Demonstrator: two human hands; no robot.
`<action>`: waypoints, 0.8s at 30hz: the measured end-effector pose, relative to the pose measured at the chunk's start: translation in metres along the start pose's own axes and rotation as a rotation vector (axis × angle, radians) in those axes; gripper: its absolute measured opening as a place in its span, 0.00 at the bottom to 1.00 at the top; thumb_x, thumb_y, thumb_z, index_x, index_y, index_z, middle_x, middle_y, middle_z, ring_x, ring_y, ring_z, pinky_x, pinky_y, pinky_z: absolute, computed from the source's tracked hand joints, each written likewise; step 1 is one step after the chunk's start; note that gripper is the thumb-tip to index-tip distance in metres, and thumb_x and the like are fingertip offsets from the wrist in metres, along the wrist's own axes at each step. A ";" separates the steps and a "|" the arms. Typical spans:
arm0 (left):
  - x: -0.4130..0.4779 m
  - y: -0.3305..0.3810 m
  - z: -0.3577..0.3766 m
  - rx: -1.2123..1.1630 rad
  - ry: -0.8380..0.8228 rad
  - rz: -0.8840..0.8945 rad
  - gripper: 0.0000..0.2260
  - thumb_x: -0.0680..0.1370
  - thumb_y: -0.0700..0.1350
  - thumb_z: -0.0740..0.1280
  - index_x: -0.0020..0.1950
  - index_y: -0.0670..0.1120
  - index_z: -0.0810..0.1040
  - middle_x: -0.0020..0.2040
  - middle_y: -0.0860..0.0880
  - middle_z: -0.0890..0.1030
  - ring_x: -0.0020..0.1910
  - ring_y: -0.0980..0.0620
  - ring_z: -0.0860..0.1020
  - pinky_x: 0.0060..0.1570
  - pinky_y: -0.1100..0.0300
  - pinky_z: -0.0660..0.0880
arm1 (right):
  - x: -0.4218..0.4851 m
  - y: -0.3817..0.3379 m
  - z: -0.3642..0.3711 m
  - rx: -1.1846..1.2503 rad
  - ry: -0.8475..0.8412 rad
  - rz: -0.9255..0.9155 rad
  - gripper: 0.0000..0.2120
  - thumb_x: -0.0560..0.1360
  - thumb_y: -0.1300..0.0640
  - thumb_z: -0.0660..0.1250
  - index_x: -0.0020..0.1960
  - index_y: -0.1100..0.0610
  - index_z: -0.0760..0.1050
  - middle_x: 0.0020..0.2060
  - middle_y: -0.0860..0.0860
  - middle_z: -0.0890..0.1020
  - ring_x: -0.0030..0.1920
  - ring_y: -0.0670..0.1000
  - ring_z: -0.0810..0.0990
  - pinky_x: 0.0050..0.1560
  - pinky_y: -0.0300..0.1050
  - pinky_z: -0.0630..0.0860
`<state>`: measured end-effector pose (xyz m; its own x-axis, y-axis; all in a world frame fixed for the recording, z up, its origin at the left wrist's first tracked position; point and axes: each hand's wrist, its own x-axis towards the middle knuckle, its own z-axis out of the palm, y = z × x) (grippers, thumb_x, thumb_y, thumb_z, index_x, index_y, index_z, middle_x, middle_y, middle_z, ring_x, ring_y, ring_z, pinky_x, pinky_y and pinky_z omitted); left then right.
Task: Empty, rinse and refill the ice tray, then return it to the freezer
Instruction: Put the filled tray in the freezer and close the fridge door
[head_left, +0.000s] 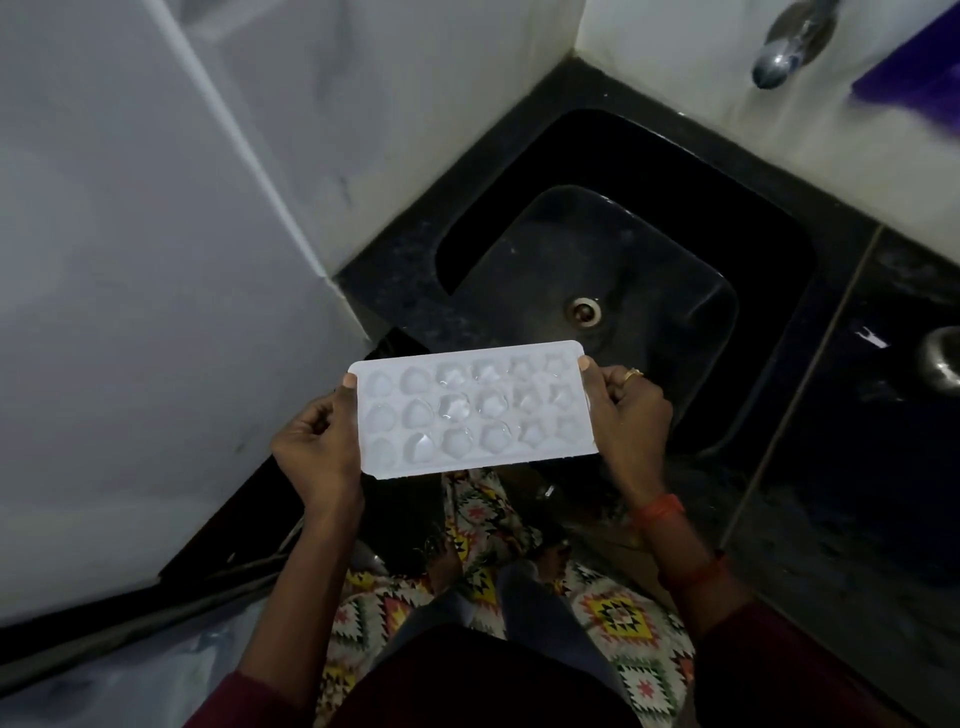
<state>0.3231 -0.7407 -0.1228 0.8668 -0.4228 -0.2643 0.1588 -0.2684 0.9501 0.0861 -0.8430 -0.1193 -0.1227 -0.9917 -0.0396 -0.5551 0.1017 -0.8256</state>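
You hold the white ice tray level, cavities up, at the near edge of the black sink. Your left hand grips its left end; your right hand grips its right end. Tap upper right.

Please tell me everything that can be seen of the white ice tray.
The ice tray is a white, plastic-looking rectangle with rounded corners and three rows of six cells. Some middle cells glisten; whether with ice or water I cannot tell. It is held about level, cells up, at the near edge of the black sink. The left hand grips one short end and the right hand the other, thumbs on the rim.
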 end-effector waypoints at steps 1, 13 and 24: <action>0.003 0.000 -0.007 -0.005 0.012 0.001 0.16 0.77 0.51 0.74 0.41 0.38 0.84 0.33 0.46 0.81 0.32 0.54 0.78 0.31 0.61 0.75 | -0.003 -0.005 0.006 -0.004 -0.007 -0.014 0.20 0.79 0.44 0.67 0.38 0.58 0.82 0.30 0.49 0.83 0.35 0.50 0.82 0.39 0.49 0.78; 0.026 -0.004 -0.082 -0.090 0.223 -0.072 0.15 0.77 0.51 0.74 0.42 0.39 0.84 0.36 0.44 0.82 0.34 0.52 0.79 0.33 0.60 0.77 | -0.024 -0.054 0.073 -0.017 -0.172 -0.117 0.20 0.79 0.43 0.68 0.36 0.58 0.81 0.29 0.52 0.82 0.34 0.51 0.82 0.37 0.48 0.77; 0.023 -0.017 -0.112 -0.168 0.471 -0.111 0.18 0.76 0.53 0.75 0.38 0.39 0.82 0.33 0.45 0.76 0.33 0.52 0.73 0.34 0.58 0.72 | -0.016 -0.080 0.117 0.016 -0.382 -0.283 0.22 0.79 0.45 0.68 0.33 0.58 0.78 0.26 0.52 0.79 0.30 0.52 0.78 0.32 0.49 0.74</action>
<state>0.3937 -0.6488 -0.1265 0.9531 0.0472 -0.2988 0.3025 -0.1302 0.9442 0.2287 -0.8441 -0.1183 0.3445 -0.9387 -0.0136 -0.5099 -0.1749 -0.8423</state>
